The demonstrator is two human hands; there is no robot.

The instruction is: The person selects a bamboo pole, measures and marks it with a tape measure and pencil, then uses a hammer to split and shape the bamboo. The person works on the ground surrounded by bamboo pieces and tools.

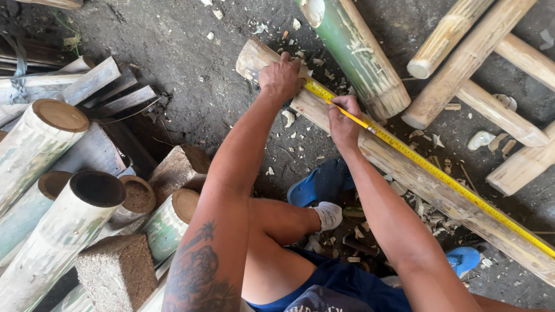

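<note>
One pale bamboo pole (pixel 404 173) on the dirt floor (pixel 191 75), long axis running from far left to near right. One yellow tape measure (pixel 451 182) stretched along its top. Left hand (pixel 281 78) pressed down on the tape's far end, near the pole's cut end — grip closed over it. Right hand (pixel 343 121) just beside it, toward the near right, fingers pinching the tape against the pole. One green bamboo pole (pixel 358 52) lying just beyond — touching or not, hard to tell.
</note>
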